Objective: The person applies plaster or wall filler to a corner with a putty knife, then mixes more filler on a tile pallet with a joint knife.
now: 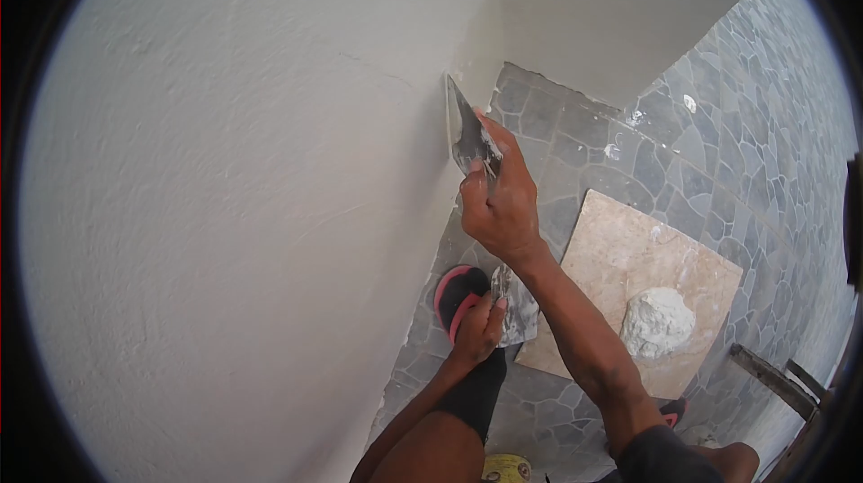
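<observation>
My right hand (503, 191) is wrapped round a putty knife (467, 128), whose dark metal blade touches the pale wall (243, 168) near its inner corner. White paste smears the blade and the fingers. Lower down, beside the flip-flop, my left hand (481, 330) grips a wider scraper (519, 312) with white residue on its flat blade. To the right of my right forearm, a mound of white paste (659, 322) sits on a square beige board (620, 245).
Grey stone-pattern tiles (575, 137) cover the floor, with white spatters. A black and pink flip-flop (460, 294) is by the wall's base. Wooden pieces (773, 381) lie at the right, and a yellow object (507, 468) shows at the bottom edge.
</observation>
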A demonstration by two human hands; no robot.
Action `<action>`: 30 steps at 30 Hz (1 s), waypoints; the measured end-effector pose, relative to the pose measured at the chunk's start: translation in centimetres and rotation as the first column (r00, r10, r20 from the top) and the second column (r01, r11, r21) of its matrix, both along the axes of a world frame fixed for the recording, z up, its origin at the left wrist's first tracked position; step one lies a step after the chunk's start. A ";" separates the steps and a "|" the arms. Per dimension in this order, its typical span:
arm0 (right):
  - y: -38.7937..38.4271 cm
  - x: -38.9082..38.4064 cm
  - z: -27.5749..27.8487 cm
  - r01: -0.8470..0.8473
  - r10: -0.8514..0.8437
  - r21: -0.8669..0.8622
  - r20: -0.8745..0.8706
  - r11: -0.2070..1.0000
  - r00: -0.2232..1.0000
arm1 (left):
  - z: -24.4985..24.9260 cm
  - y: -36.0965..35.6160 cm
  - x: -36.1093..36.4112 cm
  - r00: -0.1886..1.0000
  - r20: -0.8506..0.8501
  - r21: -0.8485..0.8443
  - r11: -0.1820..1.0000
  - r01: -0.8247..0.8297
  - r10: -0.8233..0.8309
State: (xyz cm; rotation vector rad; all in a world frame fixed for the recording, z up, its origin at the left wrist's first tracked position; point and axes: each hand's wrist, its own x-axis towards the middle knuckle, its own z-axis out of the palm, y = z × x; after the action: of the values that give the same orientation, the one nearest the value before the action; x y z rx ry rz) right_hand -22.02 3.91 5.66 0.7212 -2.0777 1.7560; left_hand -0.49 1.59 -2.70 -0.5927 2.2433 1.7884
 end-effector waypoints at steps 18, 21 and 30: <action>-1.2 -9.0 -7.3 0.074 -0.138 0.125 0.647 0.989 0.750 | 0.1 0.0 0.1 0.999 -0.029 0.036 0.999 -0.039 0.040; -1.6 -8.1 -6.6 0.104 -0.136 0.089 0.521 0.991 0.843 | 0.4 0.0 0.0 0.999 -0.033 0.030 0.999 -0.035 0.036; 0.0 -7.7 -7.7 0.188 -0.185 0.051 0.558 0.981 0.809 | 0.2 -0.1 0.3 0.999 -0.029 0.020 0.999 -0.033 0.033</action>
State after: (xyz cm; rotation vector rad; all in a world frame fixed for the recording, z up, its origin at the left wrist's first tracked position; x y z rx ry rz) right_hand -29.75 3.89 -2.03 -0.0367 -2.3938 2.0255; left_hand -0.19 1.47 -2.50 -0.6070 2.2453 1.8444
